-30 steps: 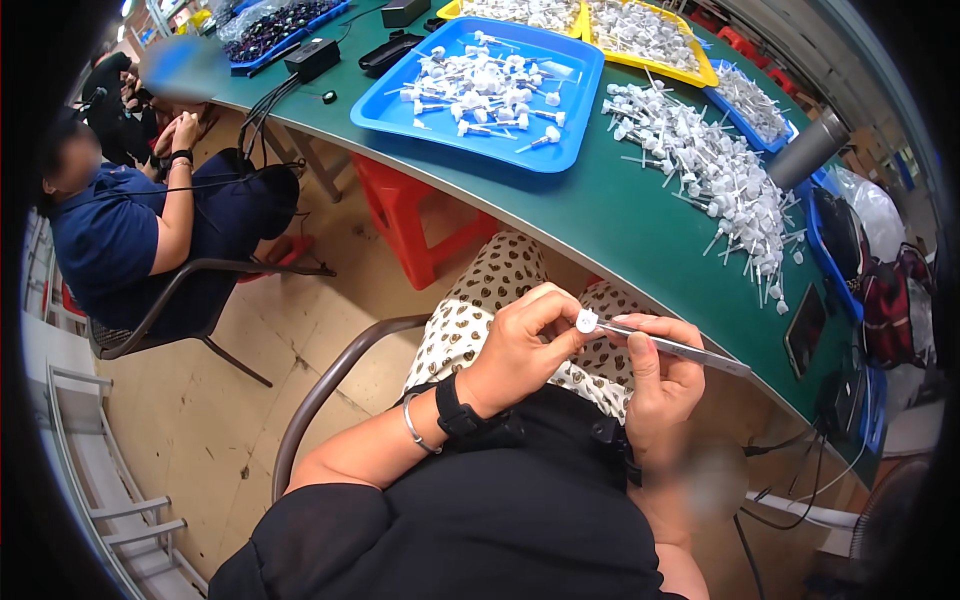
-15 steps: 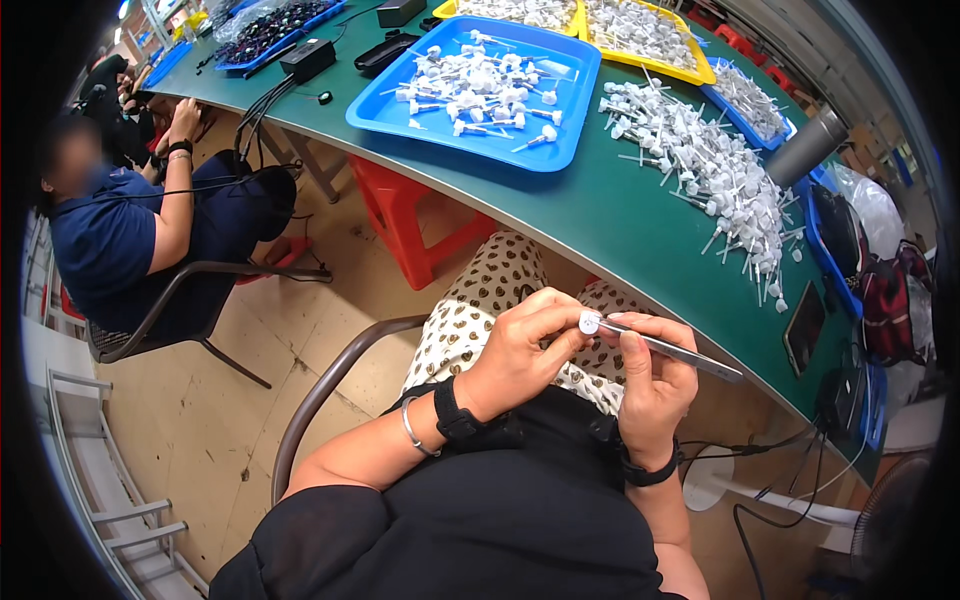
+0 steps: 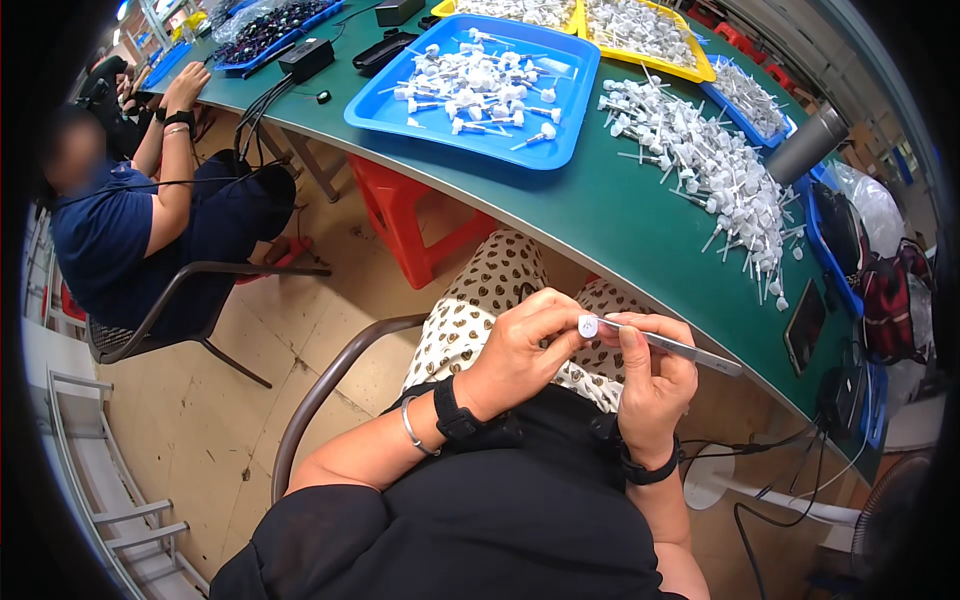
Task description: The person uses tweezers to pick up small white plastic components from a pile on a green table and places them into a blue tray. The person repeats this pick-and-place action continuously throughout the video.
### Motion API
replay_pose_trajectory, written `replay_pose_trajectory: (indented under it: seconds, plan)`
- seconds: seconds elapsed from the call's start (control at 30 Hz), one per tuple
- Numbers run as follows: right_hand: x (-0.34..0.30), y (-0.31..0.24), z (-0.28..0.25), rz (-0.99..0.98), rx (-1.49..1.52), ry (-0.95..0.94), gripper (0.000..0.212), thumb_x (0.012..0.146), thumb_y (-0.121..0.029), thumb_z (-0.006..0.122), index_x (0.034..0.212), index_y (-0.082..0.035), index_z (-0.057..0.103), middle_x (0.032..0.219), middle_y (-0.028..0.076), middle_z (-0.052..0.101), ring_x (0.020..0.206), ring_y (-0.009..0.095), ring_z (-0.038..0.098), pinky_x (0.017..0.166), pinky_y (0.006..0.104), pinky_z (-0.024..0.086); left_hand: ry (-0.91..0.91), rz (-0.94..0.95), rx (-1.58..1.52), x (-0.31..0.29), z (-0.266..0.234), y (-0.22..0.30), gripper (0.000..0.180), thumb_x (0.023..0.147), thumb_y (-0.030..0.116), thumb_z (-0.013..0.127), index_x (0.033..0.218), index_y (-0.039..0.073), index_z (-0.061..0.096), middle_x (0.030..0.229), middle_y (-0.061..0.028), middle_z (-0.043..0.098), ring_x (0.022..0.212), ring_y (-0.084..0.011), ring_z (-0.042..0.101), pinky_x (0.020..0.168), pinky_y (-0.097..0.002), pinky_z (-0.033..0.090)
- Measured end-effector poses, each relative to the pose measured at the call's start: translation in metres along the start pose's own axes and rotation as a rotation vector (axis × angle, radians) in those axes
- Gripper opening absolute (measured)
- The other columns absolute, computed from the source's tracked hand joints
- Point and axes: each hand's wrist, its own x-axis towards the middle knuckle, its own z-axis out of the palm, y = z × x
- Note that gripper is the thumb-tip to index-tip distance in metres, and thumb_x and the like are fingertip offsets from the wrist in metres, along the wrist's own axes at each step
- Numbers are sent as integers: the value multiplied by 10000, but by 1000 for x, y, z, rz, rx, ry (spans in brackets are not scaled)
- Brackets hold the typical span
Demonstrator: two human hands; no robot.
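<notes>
Above my lap, my left hand pinches a small white plastic part whose round face is turned up toward me. A slim pair of metal tweezers lies in my right hand, gripped between thumb and fingers. The narrow end reaches the white part, while the broad end sticks out to the right past my fingers. Exactly where the tip touches is too small to make out. On the table, a blue tray bears many similar white parts with thin stems.
A loose heap of white stemmed parts covers the right of the green table. Beside it are a grey metal bottle and a phone. Yellow trays stand behind. A co-worker sits at left near a red stool.
My hands, the white part and the tweezers have hardly moved; the tweezers are very slightly turned. At left, the co-worker's hands have risen.
</notes>
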Motion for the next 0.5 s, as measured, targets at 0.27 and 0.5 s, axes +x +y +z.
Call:
replay_pose_trajectory:
  seconds: [0.27, 0.5]
  plan:
    - [0, 1, 1, -13, -16, 0, 92, 972, 20, 621, 1053, 56, 598, 1012, 138, 688, 888, 204, 730, 783, 286, 592, 4, -8, -3, 1, 0, 2, 104, 929, 17, 689, 1028, 1, 717, 958, -89, 646, 767, -149, 701, 649, -260, 569]
    - [0, 0, 2, 3, -19, 13, 78, 977, 18, 611, 1046, 52, 595, 996, 134, 693, 882, 201, 732, 780, 285, 594, 1, 5, 17, 0, 0, 1, 105, 930, 13, 686, 1029, 3, 719, 952, -88, 650, 766, -147, 699, 645, -261, 566]
